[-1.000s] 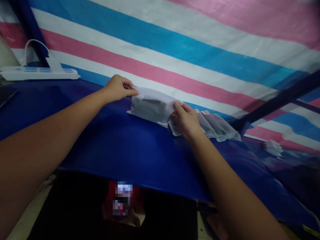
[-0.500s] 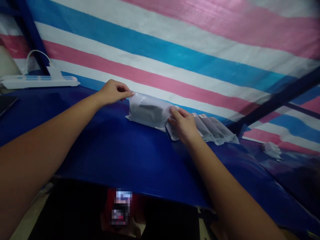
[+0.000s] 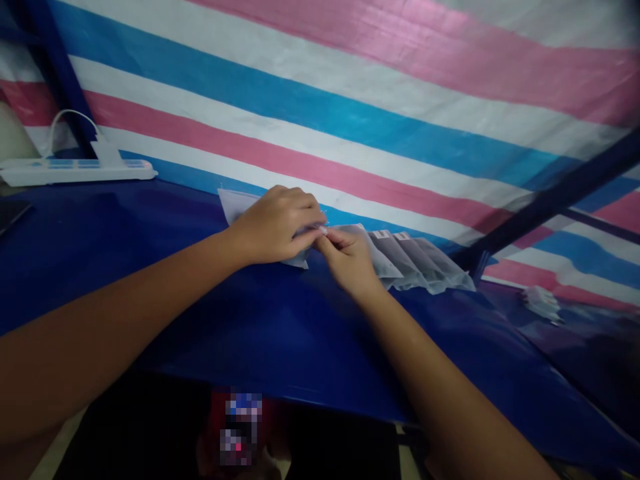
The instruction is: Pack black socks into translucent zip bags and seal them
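The left hand, moved right, is pressed on the pouch; its right end is pinched by the right hand, sealed pouches alongside.

The left hand, which a moment ago pinched the far left end of the white packet, now lies across its middle, covering most of it, so only the left corner shows at centre frame. The right hand has drawn in from the packet's right end, and its fingertips now meet the left hand's.
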